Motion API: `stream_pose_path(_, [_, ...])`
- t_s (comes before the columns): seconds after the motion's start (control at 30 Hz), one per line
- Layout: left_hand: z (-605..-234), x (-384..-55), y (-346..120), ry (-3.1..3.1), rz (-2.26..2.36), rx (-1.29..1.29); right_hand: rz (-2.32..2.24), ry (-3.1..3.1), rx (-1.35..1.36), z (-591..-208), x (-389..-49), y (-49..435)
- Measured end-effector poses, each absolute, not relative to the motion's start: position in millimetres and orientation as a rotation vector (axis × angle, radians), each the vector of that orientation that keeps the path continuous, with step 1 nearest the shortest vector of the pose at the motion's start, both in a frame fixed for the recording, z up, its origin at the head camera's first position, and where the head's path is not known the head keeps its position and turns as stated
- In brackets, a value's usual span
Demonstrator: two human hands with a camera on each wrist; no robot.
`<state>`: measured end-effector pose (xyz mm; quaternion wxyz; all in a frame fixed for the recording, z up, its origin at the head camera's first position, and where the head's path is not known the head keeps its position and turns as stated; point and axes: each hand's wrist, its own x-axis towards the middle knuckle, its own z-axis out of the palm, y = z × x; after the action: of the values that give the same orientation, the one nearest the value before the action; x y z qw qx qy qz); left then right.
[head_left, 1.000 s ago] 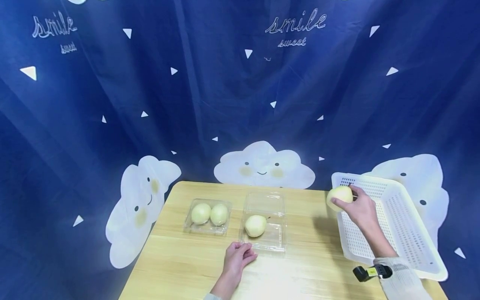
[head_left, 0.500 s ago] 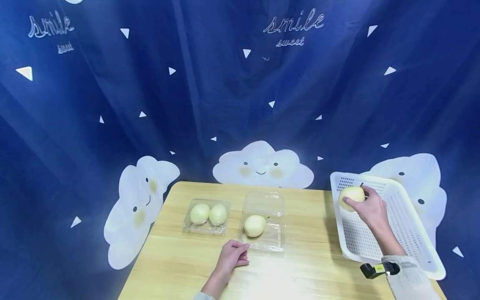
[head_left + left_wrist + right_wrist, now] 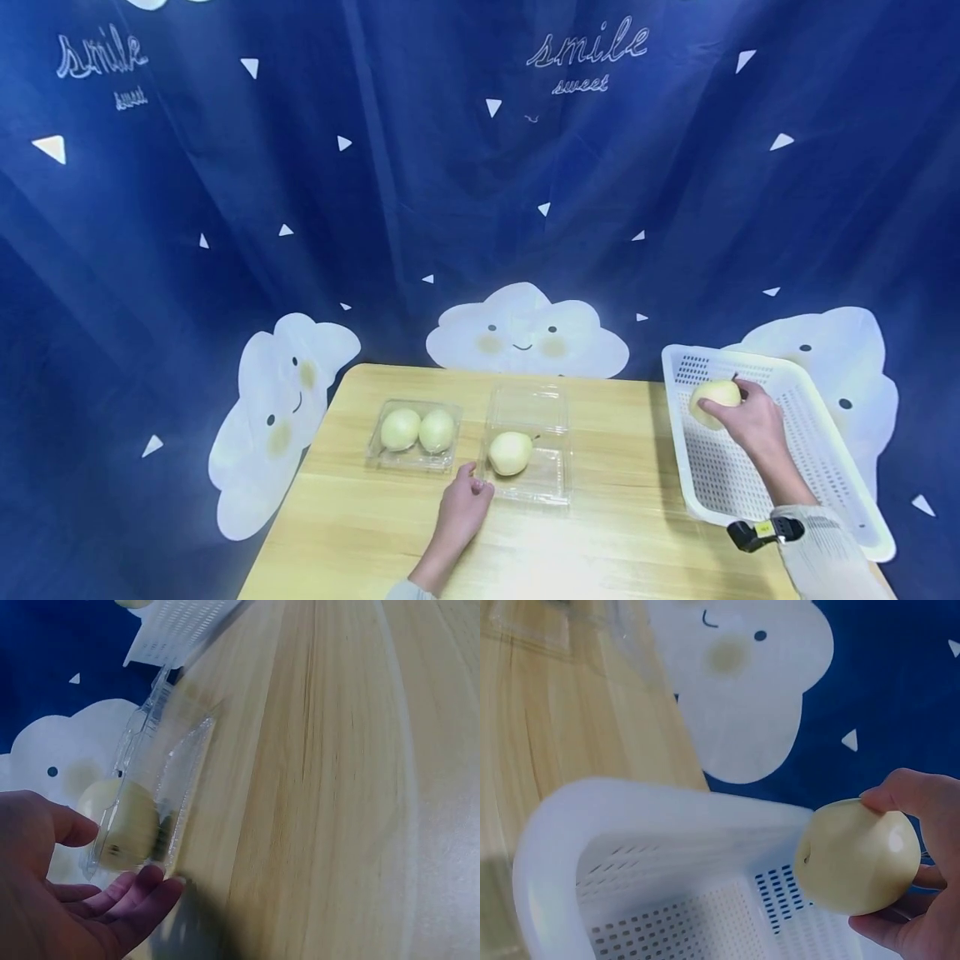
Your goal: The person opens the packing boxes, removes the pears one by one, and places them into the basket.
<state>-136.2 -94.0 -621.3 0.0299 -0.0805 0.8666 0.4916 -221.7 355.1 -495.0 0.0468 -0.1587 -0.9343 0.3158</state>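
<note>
In the head view a pale yellow pear (image 3: 714, 404) is held over the white basket by my right hand (image 3: 757, 421). The right wrist view shows thumb and fingers gripping this pear (image 3: 857, 856) around its side. My left hand (image 3: 462, 504) is at the near left corner of an open clear plastic container (image 3: 551, 483), fingers spread apart from the thumb. In the left wrist view its fingertips (image 3: 154, 879) are at the container's edge; whether they touch cannot be told. One pear (image 3: 510, 453) lies in the container's left half, stem pointing right.
Left of the open container stands another clear container (image 3: 378, 461) with two pears (image 3: 401, 429) in it. The perforated white basket (image 3: 682, 467) takes up the right end of the wooden table (image 3: 360, 533). A blue curtain (image 3: 450, 167) hangs behind.
My right hand has carried its pear rightward, from the basket's left rim to over its inside. My left hand has shifted slightly left, its fingers coming away from the container's front edge.
</note>
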Motion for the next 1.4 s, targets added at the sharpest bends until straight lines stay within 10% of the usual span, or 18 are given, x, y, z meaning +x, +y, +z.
stream_pose_path(1.4, [-619.7,-173.3,-100.0,3.671,-0.508,0.656,0.856,-2.973,-0.551,-538.5,-245.3,378.2])
